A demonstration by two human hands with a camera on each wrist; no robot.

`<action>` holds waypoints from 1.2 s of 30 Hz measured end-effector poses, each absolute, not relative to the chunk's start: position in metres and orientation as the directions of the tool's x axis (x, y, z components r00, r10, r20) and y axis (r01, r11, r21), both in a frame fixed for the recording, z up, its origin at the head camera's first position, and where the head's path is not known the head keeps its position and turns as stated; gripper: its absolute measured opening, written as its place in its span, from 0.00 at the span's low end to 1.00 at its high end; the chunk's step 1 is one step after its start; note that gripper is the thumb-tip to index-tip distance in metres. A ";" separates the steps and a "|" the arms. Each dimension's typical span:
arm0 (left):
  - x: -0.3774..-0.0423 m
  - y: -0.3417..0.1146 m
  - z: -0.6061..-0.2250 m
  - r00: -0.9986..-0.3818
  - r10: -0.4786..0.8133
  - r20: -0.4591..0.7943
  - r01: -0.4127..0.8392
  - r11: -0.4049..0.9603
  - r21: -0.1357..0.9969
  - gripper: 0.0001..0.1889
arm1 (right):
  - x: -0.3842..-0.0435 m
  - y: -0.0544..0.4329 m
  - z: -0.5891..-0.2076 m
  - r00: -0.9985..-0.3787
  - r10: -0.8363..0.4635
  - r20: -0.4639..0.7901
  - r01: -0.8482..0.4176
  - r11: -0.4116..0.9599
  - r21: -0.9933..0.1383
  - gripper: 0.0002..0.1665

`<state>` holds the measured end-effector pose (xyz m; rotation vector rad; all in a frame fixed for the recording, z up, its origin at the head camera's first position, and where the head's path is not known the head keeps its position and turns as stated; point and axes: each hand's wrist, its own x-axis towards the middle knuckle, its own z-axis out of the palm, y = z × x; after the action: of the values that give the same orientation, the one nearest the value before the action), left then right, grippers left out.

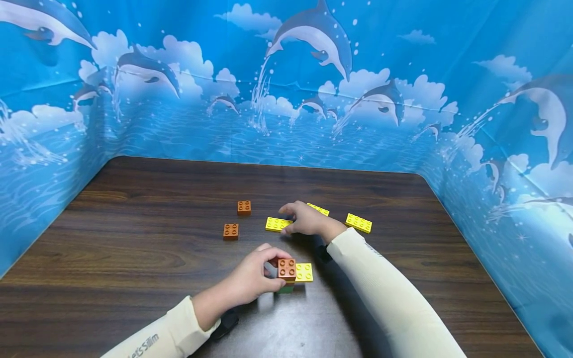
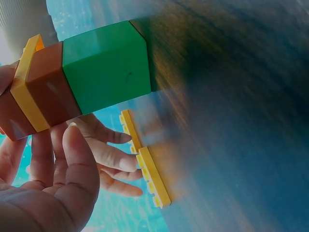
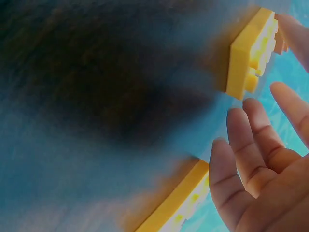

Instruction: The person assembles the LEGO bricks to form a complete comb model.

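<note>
Stacked blocks (image 1: 287, 270) are pinched in the left hand (image 1: 255, 278). Just past it, the right hand (image 1: 308, 220) is spread, holding nothing, by a yellow block (image 1: 274, 224). It looks like reaching time; grabbing needs a squeeze.

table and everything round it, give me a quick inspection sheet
Surface: dark wood-grain table.
Job's things: stack of green block, brown brick, yellow brick jutting out sideways, and upper brown brick; loose on the table, three yellow bricks and two brown bricks.
Clutter: nothing seen.
Left hand: grips the stack.
Right hand: holds nothing, at the leftmost loose yellow brick; contact unclear.
Cables: nothing seen.
Surroundings: blue dolphin-print curtain behind and at both sides.
</note>
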<state>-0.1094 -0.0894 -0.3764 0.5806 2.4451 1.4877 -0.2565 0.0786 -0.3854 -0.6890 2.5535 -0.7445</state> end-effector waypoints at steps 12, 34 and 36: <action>-0.110 -0.089 -0.375 -0.894 0.448 0.003 0.214 0.420 0.882 0.20 | -0.259 0.072 -0.392 -0.800 -0.547 -0.245 -0.399 0.791 -0.463 0.32; -0.110 -0.088 -0.375 -0.899 0.438 -0.007 0.196 0.418 0.887 0.19 | -0.252 0.071 -0.385 -0.820 -0.537 -0.197 -0.421 0.800 -0.428 0.25; -0.110 -0.088 -0.375 -0.900 0.436 -0.001 0.202 0.418 0.886 0.20 | -0.251 0.073 -0.383 -0.826 -0.536 -0.177 -0.419 0.792 -0.444 0.25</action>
<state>-0.1098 -0.0883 -0.3750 0.5606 2.4424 1.4771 -0.2510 0.0731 -0.3832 -0.7337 2.6883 -0.5657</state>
